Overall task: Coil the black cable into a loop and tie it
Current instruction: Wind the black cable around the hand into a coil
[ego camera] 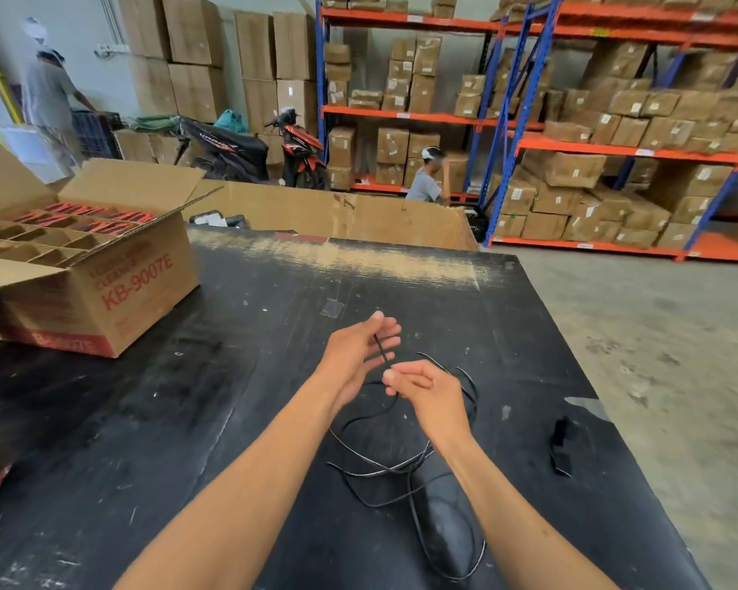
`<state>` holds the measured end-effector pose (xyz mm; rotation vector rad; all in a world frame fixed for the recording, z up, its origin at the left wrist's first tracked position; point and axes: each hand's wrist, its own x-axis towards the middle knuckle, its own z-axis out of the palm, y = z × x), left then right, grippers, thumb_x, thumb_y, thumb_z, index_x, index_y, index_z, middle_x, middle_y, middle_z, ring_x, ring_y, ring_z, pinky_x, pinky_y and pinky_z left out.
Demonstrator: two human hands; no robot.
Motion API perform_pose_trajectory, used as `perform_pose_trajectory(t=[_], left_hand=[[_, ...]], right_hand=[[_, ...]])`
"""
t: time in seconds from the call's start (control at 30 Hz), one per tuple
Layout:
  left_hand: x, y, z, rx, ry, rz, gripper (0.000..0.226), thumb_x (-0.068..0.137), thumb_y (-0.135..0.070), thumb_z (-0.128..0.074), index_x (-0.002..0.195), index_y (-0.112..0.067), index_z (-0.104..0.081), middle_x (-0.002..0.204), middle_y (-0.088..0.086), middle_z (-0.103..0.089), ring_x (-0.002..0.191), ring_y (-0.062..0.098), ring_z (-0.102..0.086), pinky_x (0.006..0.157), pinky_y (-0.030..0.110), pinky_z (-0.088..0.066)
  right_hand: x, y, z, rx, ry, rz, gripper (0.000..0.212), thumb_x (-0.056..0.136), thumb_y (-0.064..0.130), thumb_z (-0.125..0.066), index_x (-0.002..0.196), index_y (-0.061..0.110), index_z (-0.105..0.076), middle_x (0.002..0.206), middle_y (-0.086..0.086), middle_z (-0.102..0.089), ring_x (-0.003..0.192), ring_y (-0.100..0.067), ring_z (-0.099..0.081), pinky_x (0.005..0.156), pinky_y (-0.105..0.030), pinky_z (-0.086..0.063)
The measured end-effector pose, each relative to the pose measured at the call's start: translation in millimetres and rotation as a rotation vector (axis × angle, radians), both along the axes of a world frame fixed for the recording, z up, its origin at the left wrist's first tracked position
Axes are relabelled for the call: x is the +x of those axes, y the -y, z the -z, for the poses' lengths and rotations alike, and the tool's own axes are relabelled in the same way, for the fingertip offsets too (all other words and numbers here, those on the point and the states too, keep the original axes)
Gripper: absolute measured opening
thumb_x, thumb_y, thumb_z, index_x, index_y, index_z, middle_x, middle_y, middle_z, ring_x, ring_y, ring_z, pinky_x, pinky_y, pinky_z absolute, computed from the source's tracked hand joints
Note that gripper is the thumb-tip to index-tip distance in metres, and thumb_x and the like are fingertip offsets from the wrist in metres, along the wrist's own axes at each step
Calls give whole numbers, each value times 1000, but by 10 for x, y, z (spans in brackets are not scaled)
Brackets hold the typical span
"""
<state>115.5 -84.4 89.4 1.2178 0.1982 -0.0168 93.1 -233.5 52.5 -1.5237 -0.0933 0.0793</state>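
A thin black cable [371, 462] lies in loose, tangled loops on the black table [231, 376], and part of it rises up between my hands. My left hand [356, 355] is held palm-in with fingers extended, and a strand of the cable crosses its fingers. My right hand [427, 387] is just right of it, fingers curled and pinching the cable near the strand. A black oval device [446, 517] sits at the cable's near end, below my right forearm.
An open cardboard box [90, 270] with dividers stands at the table's left. A small black piece [561, 445] lies near the right edge. A cardboard sheet [337, 215] stands behind the table. Racks of boxes, scooters and two people are beyond.
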Motion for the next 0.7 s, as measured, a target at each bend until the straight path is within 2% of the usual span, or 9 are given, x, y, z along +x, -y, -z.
perform_pose_trajectory(t=[0.1, 0.23, 0.33, 0.4, 0.53, 0.63, 0.7], left_hand=[[-18, 34, -71, 16, -46, 132, 42, 99, -40, -54, 113, -5, -73, 116, 11, -76, 114, 26, -69, 94, 40, -53], [-46, 2, -78, -29, -79, 218, 68, 103, -54, -29, 117, -4, -73, 122, 14, -73, 121, 30, -65, 106, 48, -45], [-54, -41, -90, -78, -80, 263, 82, 100, -63, -17, 124, -5, -69, 128, 16, -69, 126, 31, -61, 109, 51, -42], [-61, -51, -133, -155, -70, 293, 88, 97, -68, -13, 131, -5, -63, 133, 20, -65, 129, 33, -58, 112, 53, -39], [-77, -114, -306, -370, -12, 353, 98, 93, -74, -11, 142, 2, -49, 142, 29, -54, 135, 43, -49, 116, 63, -29], [-103, -200, -542, -538, 76, 457, 95, 94, -72, -13, 149, 1, -39, 148, 34, -45, 139, 51, -41, 112, 75, -22], [-142, -278, -792, -622, 151, 549, 89, 97, -68, -14, 152, -2, -33, 151, 35, -39, 140, 55, -36, 109, 80, -18]], right_hand=[[-56, 19, -8, 27, 29, -25, 18, 82, 4, -81, 98, -2, -75, 87, -21, -78, 67, -15, -70, 73, -17, -56], [-136, 18, -9, 90, 10, -104, 21, 82, 1, -80, 99, -6, -73, 82, -16, -77, 64, -19, -68, 72, -22, -56], [-195, 16, 4, 69, -12, -207, 14, 86, 8, -78, 96, 0, -73, 77, -12, -76, 63, -20, -66, 72, -27, -54], [-230, 19, 43, 55, -19, -280, 10, 91, 13, -74, 94, 3, -74, 71, -10, -72, 59, -17, -62, 70, -27, -52], [-316, 35, 154, 15, -9, -347, 27, 99, 27, -61, 94, 7, -77, 62, -6, -59, 56, -14, -50, 65, -20, -47], [-292, 71, 254, -26, -20, -403, 34, 101, 37, -58, 95, 12, -80, 59, -2, -53, 56, -15, -44, 74, -34, -44], [-258, 121, 306, -57, -26, -452, 35, 101, 38, -58, 96, 12, -80, 59, 0, -51, 56, -16, -42, 75, -38, -41]])
